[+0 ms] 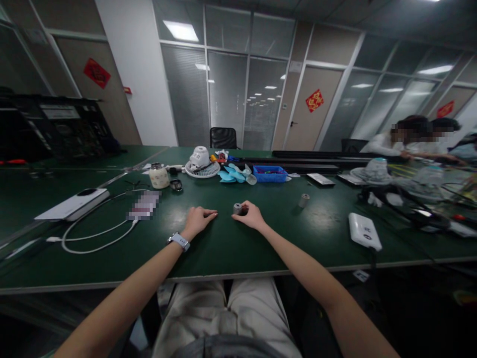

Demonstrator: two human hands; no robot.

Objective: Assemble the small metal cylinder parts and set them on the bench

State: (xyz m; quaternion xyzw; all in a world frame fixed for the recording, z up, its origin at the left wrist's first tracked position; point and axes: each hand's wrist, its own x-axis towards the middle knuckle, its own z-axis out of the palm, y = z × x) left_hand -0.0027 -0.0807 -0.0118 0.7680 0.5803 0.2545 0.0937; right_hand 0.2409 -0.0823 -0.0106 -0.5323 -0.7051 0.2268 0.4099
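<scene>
My right hand (250, 216) rests on the green table (231, 248) with its fingers curled round a small grey cylindrical part (237, 208). My left hand (198, 220), a watch on its wrist, lies on the table a little to the left of it. Its fingers are curled under and the forefinger points right; nothing shows in it. A second small grey cylinder (304, 200) stands on the table to the right. Farther back lie a white fan grille with its motor (201, 164) and a light blue fan blade (234, 174).
A blue tray (270, 173), a jar (159, 176) and small parts lie at the back. At left are a white device (76, 204) and a looped white cable (97, 233); at right is a white box (364, 230). Other people sit at the far right (417, 139) behind clutter.
</scene>
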